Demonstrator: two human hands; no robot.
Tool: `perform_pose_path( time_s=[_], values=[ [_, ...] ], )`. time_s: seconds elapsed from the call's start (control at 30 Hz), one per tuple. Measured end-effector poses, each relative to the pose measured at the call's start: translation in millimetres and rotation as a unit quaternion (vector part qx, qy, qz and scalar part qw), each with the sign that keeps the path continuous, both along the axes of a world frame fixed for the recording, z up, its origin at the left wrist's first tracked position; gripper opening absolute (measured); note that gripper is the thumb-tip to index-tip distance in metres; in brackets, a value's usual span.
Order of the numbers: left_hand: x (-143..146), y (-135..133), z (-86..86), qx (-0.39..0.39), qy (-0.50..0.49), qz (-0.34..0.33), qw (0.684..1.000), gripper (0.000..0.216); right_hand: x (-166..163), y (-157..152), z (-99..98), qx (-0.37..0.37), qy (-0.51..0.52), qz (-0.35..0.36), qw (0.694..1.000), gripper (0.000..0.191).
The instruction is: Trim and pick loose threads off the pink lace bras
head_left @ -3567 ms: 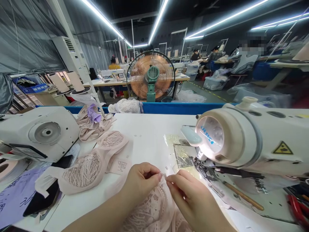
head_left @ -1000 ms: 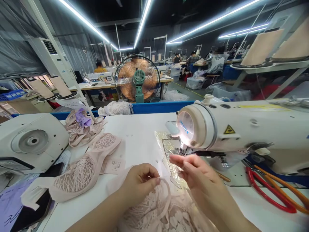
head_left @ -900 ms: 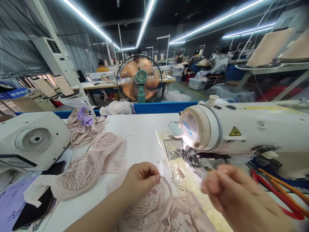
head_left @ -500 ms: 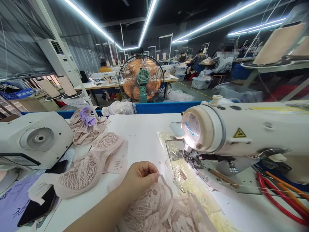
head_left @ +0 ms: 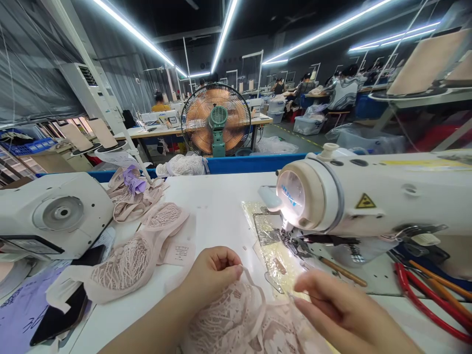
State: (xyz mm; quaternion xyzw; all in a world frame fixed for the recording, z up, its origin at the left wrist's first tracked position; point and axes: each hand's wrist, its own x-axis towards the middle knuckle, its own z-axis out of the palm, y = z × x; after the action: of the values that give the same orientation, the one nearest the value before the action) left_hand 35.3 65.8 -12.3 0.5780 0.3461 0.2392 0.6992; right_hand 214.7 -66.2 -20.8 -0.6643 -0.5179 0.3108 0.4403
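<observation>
Back into sight at about 4 o'clock came the right hand point(head_left: 342, 309), out of view half a second earlier; the left hand point(head_left: 214, 275) had barely shifted. Taking 12 as straight ahead of the wearer, the left hand sat just left of centre, finger and thumb pinched on the end of a narrow pale band point(head_left: 261, 290). Its other fingers were curled in. The right hand was half open, thumb and forefinger a narrow gap apart; whether they held anything, I could not tell.

What mattered was how the band lay between the two. Its long axis left the left fingertips toward 4 o'clock, then bent round toward 7 and ran down onto the lace point(head_left: 217, 319), which was bunched at 6 o'clock, below and between the hands. The left hand was nearer, touching the band; the right stood apart from it, with the bend toward its 9 o'clock.

From the left fingertips, the machine's needle area point(head_left: 286, 231) stood at 2 o'clock. Red handles point(head_left: 424, 309) lay at 3 o'clock from the right hand, and another bra point(head_left: 123, 265) at 9 o'clock from the left.
</observation>
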Motion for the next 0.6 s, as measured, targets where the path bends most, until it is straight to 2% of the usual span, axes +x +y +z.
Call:
perform_pose_path(
  time_s=[0.07, 0.2, 0.3, 0.47, 0.53, 0.6],
  values=[
    [0.3, 0.1, 1.0, 0.006, 0.002, -0.001, 1.000, 0.013, -14.0, 27.3, 8.4, -0.057, -0.019, 0.105, 0.993, 0.012],
    [-0.4, 1.6, -0.1, 0.014, -0.006, -0.011, 1.000, 0.014, -27.1, 67.7, 17.7, -0.067, -0.037, 0.134, 0.988, 0.012],
    [-1.4, 3.3, -3.8, 0.019, -0.013, -0.021, 1.000, 0.015, -29.1, 74.9, 15.0, -0.076, 0.003, 0.160, 0.984, 0.015],
    [-1.3, 5.4, -9.2, 0.032, -0.008, -0.047, 0.998, 0.015, -27.5, 73.1, 8.0, -0.090, 0.150, 0.181, 0.968, 0.014],
    [-2.1, 5.4, -11.2, 0.099, 0.013, -0.021, 0.995, 0.012, -26.4, 74.3, 6.7, -0.096, 0.211, 0.176, 0.957, 0.015],
    [-4.4, 4.6, -12.9, 0.256, 0.028, 0.058, 0.964, 0.009, -25.5, 76.2, 5.3, -0.088, 0.245, 0.161, 0.952, 0.018]
  ],
)
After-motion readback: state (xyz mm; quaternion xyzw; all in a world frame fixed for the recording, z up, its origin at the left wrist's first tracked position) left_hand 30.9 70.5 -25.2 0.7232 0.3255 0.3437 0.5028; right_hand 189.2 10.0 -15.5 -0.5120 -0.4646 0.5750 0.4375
